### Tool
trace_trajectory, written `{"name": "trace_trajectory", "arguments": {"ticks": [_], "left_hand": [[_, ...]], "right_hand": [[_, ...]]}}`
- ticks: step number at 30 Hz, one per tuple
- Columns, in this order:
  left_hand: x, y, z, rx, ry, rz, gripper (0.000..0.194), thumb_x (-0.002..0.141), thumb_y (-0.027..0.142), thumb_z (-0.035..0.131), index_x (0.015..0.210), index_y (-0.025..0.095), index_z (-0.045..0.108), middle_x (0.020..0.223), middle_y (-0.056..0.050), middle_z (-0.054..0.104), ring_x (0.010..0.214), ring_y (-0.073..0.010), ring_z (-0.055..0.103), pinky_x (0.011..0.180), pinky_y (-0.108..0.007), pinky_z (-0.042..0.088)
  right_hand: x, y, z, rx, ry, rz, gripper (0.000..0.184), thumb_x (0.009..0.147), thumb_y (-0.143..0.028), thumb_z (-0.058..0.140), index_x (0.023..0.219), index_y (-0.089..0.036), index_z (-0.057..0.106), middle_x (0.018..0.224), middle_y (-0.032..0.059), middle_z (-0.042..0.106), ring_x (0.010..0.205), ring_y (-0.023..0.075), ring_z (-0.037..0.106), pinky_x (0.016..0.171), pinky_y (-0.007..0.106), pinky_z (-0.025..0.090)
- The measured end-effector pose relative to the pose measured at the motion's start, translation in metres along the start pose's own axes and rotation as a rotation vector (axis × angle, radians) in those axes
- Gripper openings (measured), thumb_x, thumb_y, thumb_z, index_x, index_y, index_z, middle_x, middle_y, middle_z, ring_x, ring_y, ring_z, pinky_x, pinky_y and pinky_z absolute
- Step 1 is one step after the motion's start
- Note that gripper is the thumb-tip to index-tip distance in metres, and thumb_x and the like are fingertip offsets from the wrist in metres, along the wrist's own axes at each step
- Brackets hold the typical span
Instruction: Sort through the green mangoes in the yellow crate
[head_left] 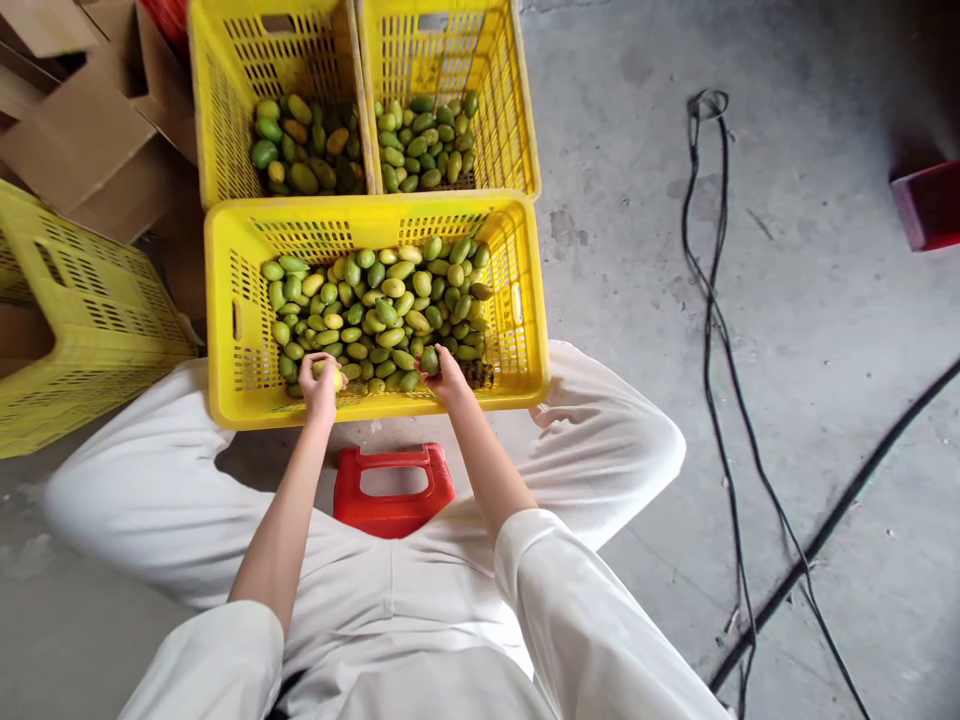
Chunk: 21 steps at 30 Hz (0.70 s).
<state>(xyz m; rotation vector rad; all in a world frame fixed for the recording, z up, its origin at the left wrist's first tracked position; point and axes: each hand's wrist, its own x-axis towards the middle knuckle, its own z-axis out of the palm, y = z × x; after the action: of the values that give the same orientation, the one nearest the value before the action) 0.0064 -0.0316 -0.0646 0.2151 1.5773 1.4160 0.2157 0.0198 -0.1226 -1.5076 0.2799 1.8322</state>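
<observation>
In the head view, a yellow plastic crate [379, 412] stands between my knees, with many small oval green and yellow fruits [386, 312] heaped inside. My left hand [318, 388] is over its near edge, fingers wrapped round a yellow oval fruit [337, 380] that shows partly between them. To the right, my right hand [450, 380] grips a dark green oval fruit [430, 361] at the near side of the heap. Both hands hide some of the fruit below them. Dark, rough-looking pieces [478, 375] lie in the near right corner of the crate.
Two more yellow crates, a left one [210, 110] and a right one [521, 110], hold similar fruits beyond. Another crate [97, 300] lies at left near cardboard boxes [82, 140]. A red stool-like object [390, 515] sits under me. Black cables [709, 290] cross the concrete floor.
</observation>
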Motion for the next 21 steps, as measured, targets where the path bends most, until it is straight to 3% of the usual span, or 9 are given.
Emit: {"name": "trace_trajectory", "arguments": {"ticks": [3,5,12,17,21], "left_hand": [[-0.014,-0.014,0.008,0.362,-0.068,0.280,0.019,0.071,0.011,0.074,0.079,0.023,0.062,0.087,-0.004,0.061,0.086,-0.0187,0.060,0.065,-0.022,0.043],[-0.021,-0.020,0.010,0.591,-0.123,0.370,0.019,0.072,0.013,0.074,0.083,0.024,0.062,0.095,-0.008,0.063,0.096,-0.0242,0.060,0.074,-0.028,0.044],[-0.024,-0.028,0.007,1.058,-0.168,0.539,0.009,0.082,0.022,0.062,0.090,0.023,0.060,0.097,-0.013,0.066,0.084,-0.0268,0.064,0.075,-0.035,0.044],[-0.024,-0.034,0.006,1.152,-0.204,0.566,0.009,0.085,0.023,0.058,0.093,0.022,0.062,0.095,-0.013,0.068,0.081,-0.0261,0.066,0.071,-0.035,0.045],[-0.024,-0.038,0.006,1.181,-0.205,0.551,0.010,0.085,0.022,0.059,0.094,0.022,0.063,0.095,-0.013,0.069,0.078,-0.0255,0.067,0.066,-0.034,0.045]], "right_hand": [[-0.001,-0.004,-0.003,0.058,0.002,0.043,0.020,0.090,-0.039,0.060,0.083,-0.022,0.054,0.068,-0.0002,0.064,0.054,0.0130,0.060,0.035,0.017,0.036],[-0.005,-0.007,-0.004,0.055,-0.004,0.053,0.019,0.089,-0.039,0.059,0.082,-0.022,0.053,0.069,0.0003,0.063,0.055,0.0135,0.060,0.035,0.017,0.037],[-0.020,-0.002,0.018,0.011,-0.022,0.059,0.012,0.088,-0.030,0.049,0.077,-0.024,0.048,0.064,0.0002,0.058,0.054,0.0155,0.059,0.037,0.021,0.043],[-0.017,0.010,0.072,-0.032,-0.123,0.023,0.010,0.078,-0.025,0.057,0.077,-0.025,0.048,0.068,0.0014,0.061,0.064,0.0193,0.065,0.048,0.030,0.055],[-0.010,-0.010,0.149,-0.021,-0.247,-0.059,0.011,0.079,-0.026,0.058,0.077,-0.025,0.047,0.076,0.0021,0.064,0.078,0.0185,0.068,0.065,0.032,0.061]]}}
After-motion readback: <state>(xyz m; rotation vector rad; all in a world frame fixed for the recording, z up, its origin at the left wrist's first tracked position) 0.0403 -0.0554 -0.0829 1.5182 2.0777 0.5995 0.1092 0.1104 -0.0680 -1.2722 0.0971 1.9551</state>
